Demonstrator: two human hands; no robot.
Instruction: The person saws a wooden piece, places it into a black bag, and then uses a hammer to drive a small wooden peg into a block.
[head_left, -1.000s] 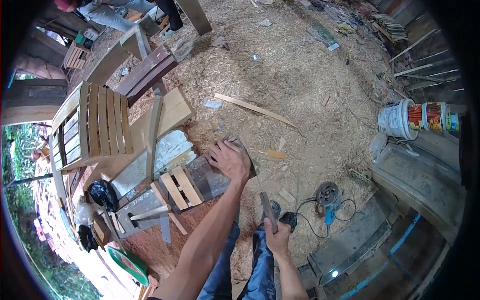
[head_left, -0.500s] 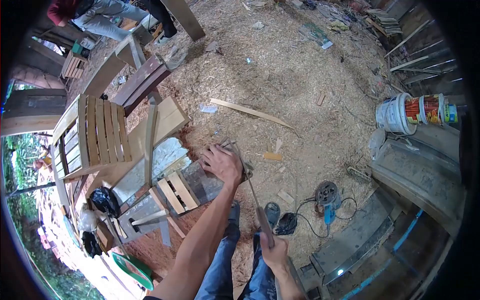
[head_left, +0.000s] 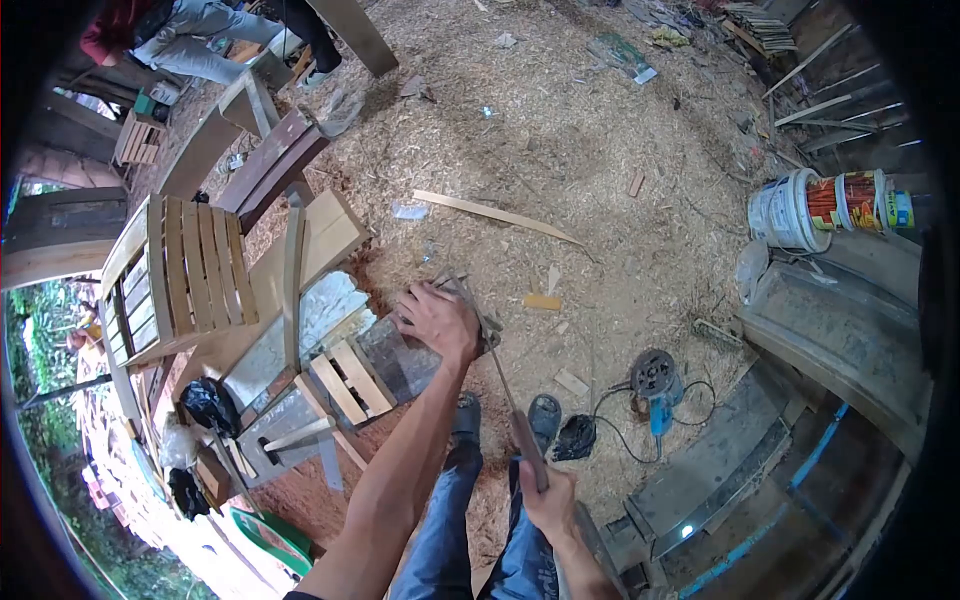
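My left hand (head_left: 438, 320) presses down at the right end of the low bench (head_left: 405, 362), fingers bent over something I cannot make out. My right hand (head_left: 549, 503), closed near my knees, grips the handle of a long thin-bladed tool (head_left: 525, 435), which looks like a saw. Its blade (head_left: 492, 350) runs up and left, passing just right of my left hand at the bench's end. On the bench lie a small slatted wooden piece (head_left: 352, 382) and a hammer (head_left: 298, 433).
A slatted wooden chair part (head_left: 185, 270) stands at the left. A blue power tool (head_left: 658, 400) with its cord lies on the right floor. Buckets (head_left: 790, 210) sit further right. A curved wood strip (head_left: 500, 216) lies ahead. Another person (head_left: 190, 40) is at top left.
The view has shifted slightly. Both hands stay in nearly the same places, the left on the bench end and the right on the tool's handle.
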